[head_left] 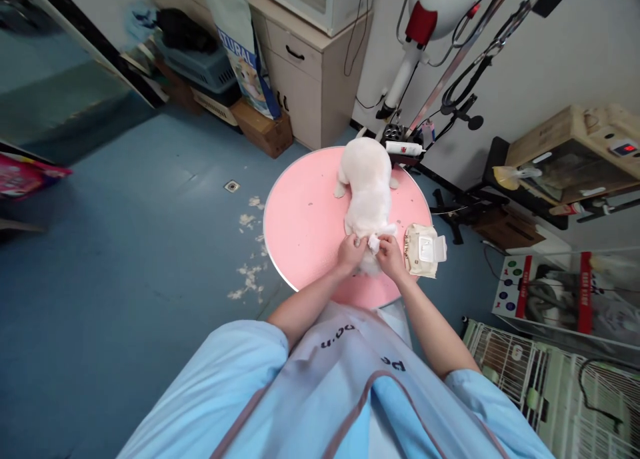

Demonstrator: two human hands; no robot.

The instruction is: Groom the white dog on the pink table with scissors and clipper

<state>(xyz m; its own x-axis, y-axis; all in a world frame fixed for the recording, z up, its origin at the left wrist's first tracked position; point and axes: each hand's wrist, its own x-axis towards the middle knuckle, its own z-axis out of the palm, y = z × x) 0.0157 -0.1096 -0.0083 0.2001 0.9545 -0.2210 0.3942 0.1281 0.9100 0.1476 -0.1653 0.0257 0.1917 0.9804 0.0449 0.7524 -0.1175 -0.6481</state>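
- So, head view: small white dog [369, 186] lies on the round pink table [300, 226], rear end toward the person.
- Left hand [351, 251] is curled into the fur, steadying the rump.
- Right hand [391, 256] pinches a white wipe [374, 244], I think; it's tiny here.
- Wipe pack [424, 248] sits open just beside that hand.
- Looks like mid-wipe; the next pass wants a gentle, steady hold.

Fur clumps [249, 272] on blue floor [125, 246]; cabinet [313, 72]; wire cage [550, 386]
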